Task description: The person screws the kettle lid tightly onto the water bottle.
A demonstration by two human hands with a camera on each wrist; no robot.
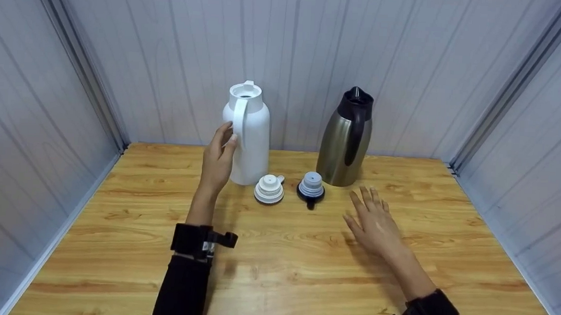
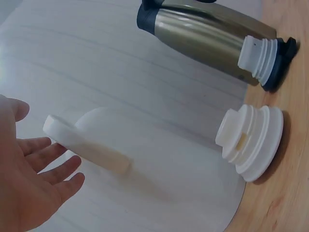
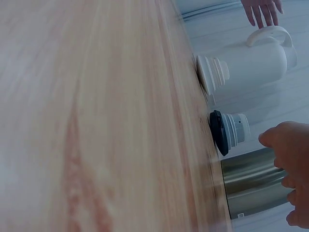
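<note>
Head view: tall white plastic vacuum jug [image 1: 249, 134] stands upright near the back of the light wooden table [image 1: 279, 263], lid off, handle facing the camera. Left hand [image 1: 219, 159] is raised at the jug's handle [image 1: 240, 119], fingers straight and relaxed, fingertips at or just touching the handle edge; nothing gripped. Left wrist view confirms: open palm [image 2: 29, 179] just beside the white handle [image 2: 87, 150], fingers spread, not wrapped round it. Right of the white jug stands a brushed stainless steel jug with black top and black handle [image 1: 346, 141], also upright and uncapped. Between the two jugs, slightly in front, two stoppers sit on the table: round white ribbed plastic stopper [image 1: 269, 189] just beside the white jug's base, and a black-rimmed stopper with pale threaded core [image 1: 311, 188] near the steel jug's base. The stoppers sit close together but apart. Right hand [image 1: 373, 225] lies flat, palm down, fingers spread and straight, in front of the steel jug and to the right of the black stopper, holding nothing. Right wrist view shows its fingertips [image 3: 285, 145] near the steel body [image 3: 251, 188]; cannot tell if touching. No readable brand, label or text on either jug or stopper. Black wrist straps on both forearms.
</note>
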